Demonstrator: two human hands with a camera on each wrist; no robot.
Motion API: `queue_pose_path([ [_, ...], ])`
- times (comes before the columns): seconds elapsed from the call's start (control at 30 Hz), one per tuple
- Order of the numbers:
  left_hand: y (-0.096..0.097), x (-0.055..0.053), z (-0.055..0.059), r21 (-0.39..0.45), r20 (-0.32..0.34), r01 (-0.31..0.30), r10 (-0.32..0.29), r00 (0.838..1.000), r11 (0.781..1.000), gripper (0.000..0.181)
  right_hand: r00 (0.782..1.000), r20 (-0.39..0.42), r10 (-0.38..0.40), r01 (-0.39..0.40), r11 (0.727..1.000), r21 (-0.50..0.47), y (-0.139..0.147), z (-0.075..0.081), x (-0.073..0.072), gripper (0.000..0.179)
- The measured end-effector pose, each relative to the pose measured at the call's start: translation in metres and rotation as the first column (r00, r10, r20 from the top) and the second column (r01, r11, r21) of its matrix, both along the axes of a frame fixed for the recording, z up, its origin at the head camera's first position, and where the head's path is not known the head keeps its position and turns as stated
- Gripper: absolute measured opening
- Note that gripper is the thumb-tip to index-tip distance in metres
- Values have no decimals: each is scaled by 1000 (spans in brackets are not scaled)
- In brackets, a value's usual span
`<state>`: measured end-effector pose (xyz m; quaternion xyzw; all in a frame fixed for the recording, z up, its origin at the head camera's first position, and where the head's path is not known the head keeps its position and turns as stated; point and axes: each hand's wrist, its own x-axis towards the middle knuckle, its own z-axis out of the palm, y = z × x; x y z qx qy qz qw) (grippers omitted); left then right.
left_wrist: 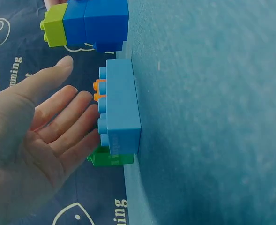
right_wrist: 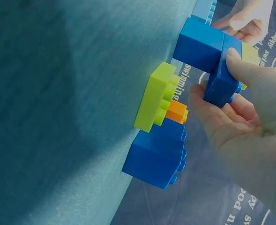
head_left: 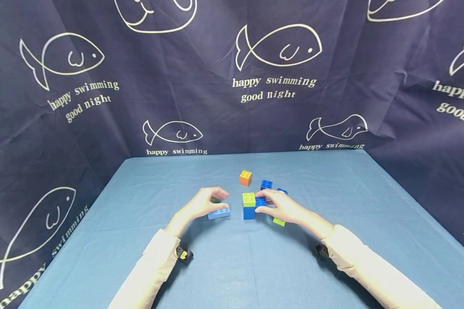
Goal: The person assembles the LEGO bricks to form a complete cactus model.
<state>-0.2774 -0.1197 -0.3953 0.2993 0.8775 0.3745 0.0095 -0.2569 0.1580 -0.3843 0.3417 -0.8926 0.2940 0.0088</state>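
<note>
My right hand [head_left: 284,207] pinches a blue brick [right_wrist: 223,79] between thumb and fingers. That brick joins a stack of a blue block [head_left: 249,213] with a lime brick [head_left: 249,199] on top. The stack stands mid-table. To its left, my left hand [head_left: 203,202] is held with fingers extended and nothing gripped. Beside its fingers lies a long light blue brick [left_wrist: 123,105], studs up. A green brick [left_wrist: 110,157] shows partly behind it. Whether the left fingertips touch either brick, I cannot tell.
An orange brick [head_left: 245,177] stands farther back. More blue bricks [head_left: 266,184] sit behind the right hand, partly hidden by it. A loose lime brick [right_wrist: 155,98] lies near the right wrist. Dark fish-print cloth [head_left: 216,94] hangs behind the blue-covered table [head_left: 251,266].
</note>
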Motion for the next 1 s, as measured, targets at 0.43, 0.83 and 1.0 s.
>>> queue_pose_path([
  [0.43,-5,2,-1,-101,9,-66,67,998,993,36,1000,-7,-6,6,1000,-2,0,-1,-1,43],
  [0.83,-6,4,0,-202,33,-95,103,994,975,38,1000,-5,-4,4,1000,-6,1,-2,-1,43],
  [1.0,-6,3,-2,-209,39,-105,116,992,972,36,1000,-25,6,-6,1000,-13,1,-2,-1,42],
])
